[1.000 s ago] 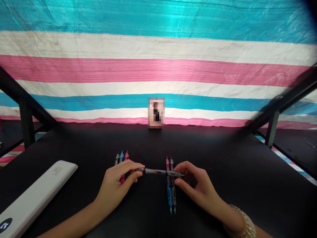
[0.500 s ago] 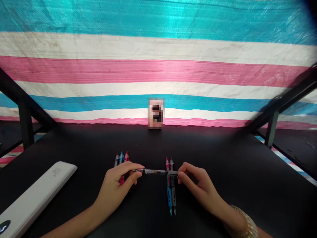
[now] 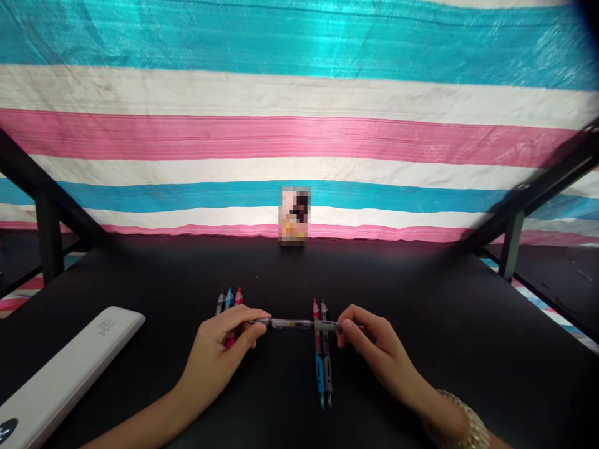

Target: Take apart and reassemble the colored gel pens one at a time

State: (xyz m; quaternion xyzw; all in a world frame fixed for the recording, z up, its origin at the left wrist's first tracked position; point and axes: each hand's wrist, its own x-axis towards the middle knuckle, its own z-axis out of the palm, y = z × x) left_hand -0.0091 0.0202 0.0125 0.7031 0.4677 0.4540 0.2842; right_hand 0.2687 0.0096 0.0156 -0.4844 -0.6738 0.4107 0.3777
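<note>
head view: a clear-barrelled pen is held level between both hands; the step seems to be working its grey grip, and the next move likely calls for keeping the two ends in line. its barrel shows something dark inside. left hand pinches the dark end, right hand the grip end. it crosses over two pens; contact i cannot tell. three more pens lie partly under the left hand.
</note>
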